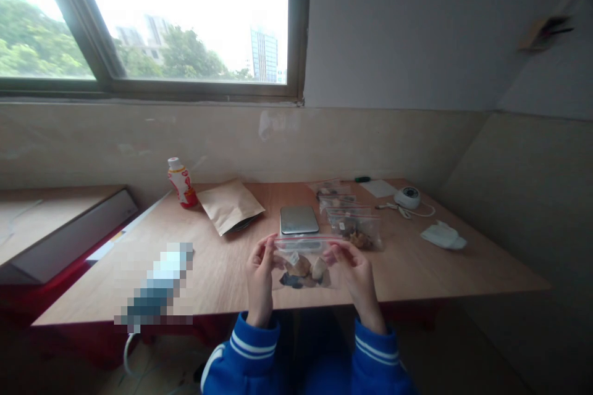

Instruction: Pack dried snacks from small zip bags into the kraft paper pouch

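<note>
Fingers [267, 251] of the left hand [260, 271] and right hand [354, 266] are clamping the upper corners of a clear, thin plastic zip bag [311, 247] with a red seal line. It is hanging spread between them over the near part of a smooth, wood-grained tabletop [222, 278]. Inside, irregular tan, cream and dark lumps [301, 266] are bunching together, perhaps stones, though blur is hiding their texture. Just beyond, a square, silver-topped device [299, 220] is lying flat. To its right, several similar clear bags [354, 226] are lying in a row, the nearest holding rough brown pieces [360, 239]. Leftward, a creased, matte brown paper pouch [231, 203] is resting near an upright red-and-white plastic bottle [181, 182]. White-striped blue cuffs [254, 339] are circling both wrists.
</note>
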The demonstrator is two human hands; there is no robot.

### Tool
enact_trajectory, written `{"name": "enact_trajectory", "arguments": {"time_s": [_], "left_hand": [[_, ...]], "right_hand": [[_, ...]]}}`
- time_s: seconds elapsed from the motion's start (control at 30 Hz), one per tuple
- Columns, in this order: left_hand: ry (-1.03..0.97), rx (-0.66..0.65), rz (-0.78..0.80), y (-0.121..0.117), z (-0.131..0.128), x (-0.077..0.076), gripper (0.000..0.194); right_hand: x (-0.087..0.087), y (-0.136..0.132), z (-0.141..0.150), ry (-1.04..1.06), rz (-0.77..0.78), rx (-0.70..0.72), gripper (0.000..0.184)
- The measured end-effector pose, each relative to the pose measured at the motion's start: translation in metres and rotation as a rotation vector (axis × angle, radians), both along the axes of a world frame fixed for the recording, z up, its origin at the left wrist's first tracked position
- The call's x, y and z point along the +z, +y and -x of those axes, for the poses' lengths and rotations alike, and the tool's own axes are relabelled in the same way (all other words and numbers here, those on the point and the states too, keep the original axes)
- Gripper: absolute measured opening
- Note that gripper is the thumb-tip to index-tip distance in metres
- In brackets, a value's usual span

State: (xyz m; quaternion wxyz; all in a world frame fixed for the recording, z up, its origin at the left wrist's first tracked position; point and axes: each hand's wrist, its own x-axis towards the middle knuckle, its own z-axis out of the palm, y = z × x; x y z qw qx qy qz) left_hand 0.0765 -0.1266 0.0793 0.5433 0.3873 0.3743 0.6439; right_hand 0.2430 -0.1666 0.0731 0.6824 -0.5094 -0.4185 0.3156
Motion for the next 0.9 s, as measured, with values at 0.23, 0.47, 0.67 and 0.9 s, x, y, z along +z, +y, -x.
{"name": "enact_trajectory", "arguments": {"time_s": [0.23, 0.47, 0.67, 0.9], "left_hand": [[-0.213, -0.273, 0.114, -0.001, 0.012, -0.008, 0.033], [-0.122, -0.201, 0.066, -0.007, 0.016, -0.012, 0.027], [0.116, -0.030, 0.003, -0.006, 0.026, -0.010, 0.022], [0.183, -0.055, -0.066, -0.006, 0.035, -0.011, 0.018]], "right_hand": [[-0.004, 0.001, -0.002, 0.064, -0.043, -0.159, 0.032], [-0.004, 0.000, 0.002, 0.079, -0.098, -0.134, 0.027], [-0.011, 0.002, -0.002, 0.026, -0.076, -0.168, 0.024], [-0.011, 0.001, 0.000, 0.058, -0.077, -0.160, 0.021]]}}
